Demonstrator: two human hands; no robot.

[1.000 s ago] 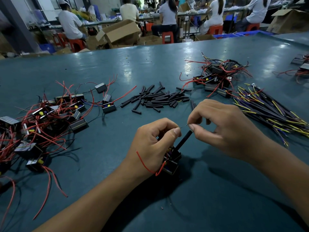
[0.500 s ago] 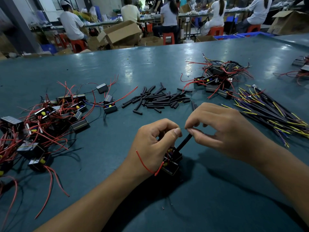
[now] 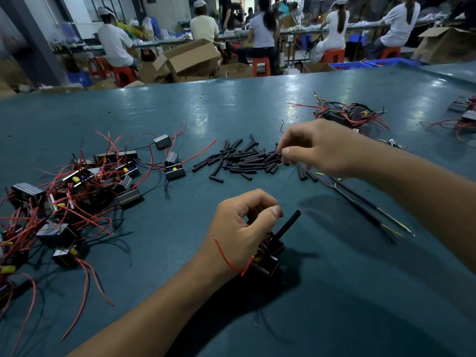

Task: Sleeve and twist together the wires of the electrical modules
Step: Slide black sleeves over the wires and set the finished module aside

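**Pinching a sleeve from the pile while the module waits in the other hand**

Reaching up and away from the body, the right hand (image 3: 325, 148) closes its thumb and forefinger on one black sleeve (image 3: 277, 156) at the right-hand edge of the sleeve pile (image 3: 239, 161), which lies on the blue-green surface (image 3: 334, 292) just beyond the left hand and directly under the right fingertips.

The left hand (image 3: 242, 233) sits nearer the body, fingers curled around a small black module (image 3: 268, 256). Its thumb (image 3: 273, 212) presses a thin bare wire (image 3: 288, 203) against the forefinger; the wire pokes out toward the right hand. A black sleeved lead (image 3: 288, 225) rises at a tilt from the module, just right of that thumb, and a red wire (image 3: 226, 256) loops across the back of the wrist.

Left of the left hand, well apart, lies a heap of modules with red wires (image 3: 77, 191). Beyond the right hand sits a second tangle of modules (image 3: 347, 114). Under the right forearm, long black cables with yellow tips (image 3: 365, 204) stretch across the surface toward the right. A few loose sleeves (image 3: 305, 173) lie just below the right hand.

Beyond the far edge of the surface, people sit on red stools (image 3: 261, 65) among open cardboard boxes (image 3: 193, 57).
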